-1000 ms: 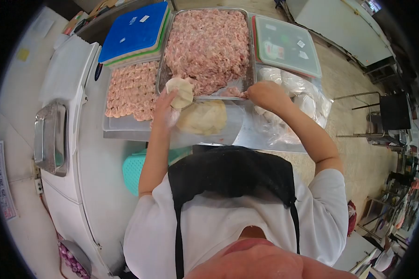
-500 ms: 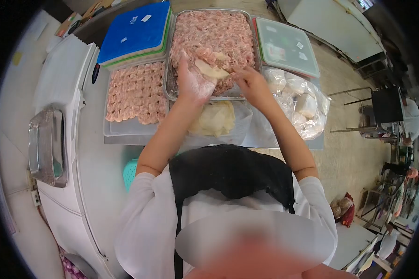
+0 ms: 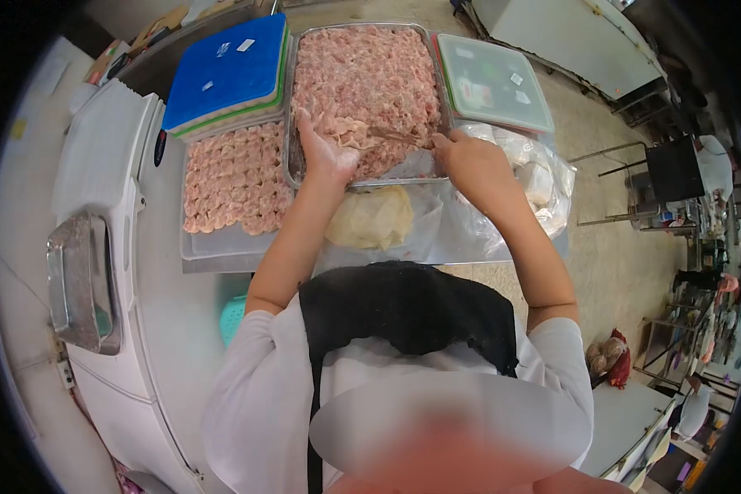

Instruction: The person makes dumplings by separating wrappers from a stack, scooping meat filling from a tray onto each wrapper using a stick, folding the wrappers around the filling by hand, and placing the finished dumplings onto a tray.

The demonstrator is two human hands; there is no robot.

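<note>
My left hand [image 3: 328, 156], whitish with flour, cups a half-formed dumpling [image 3: 347, 132] over the near left part of a metal tray [image 3: 290, 156] of minced meat [image 3: 362, 74]. My right hand [image 3: 476, 165] is closed round the handle of a thin, flat spreader [image 3: 397, 135]. Its blade points left toward the dumpling, low over the meat; whether it touches is unclear. Just in front of the tray, a stack of pale dough wrappers [image 3: 375, 216] lies on clear plastic. Rows of filled dumplings [image 3: 237, 177] sit on a white tray [image 3: 222, 245] to the left.
A blue-lidded container [image 3: 226, 70] stands at back left, and a clear-lidded one [image 3: 494, 78] at back right. Bagged white packs [image 3: 539, 183] lie right of the meat tray. A white freezer [image 3: 140, 329] flanks the left side. People and racks appear far right.
My right hand has moved right and now shows the spreader's blade over the meat. My left hand has shifted slightly left and down, its pale wrapper now gathered round filling.
</note>
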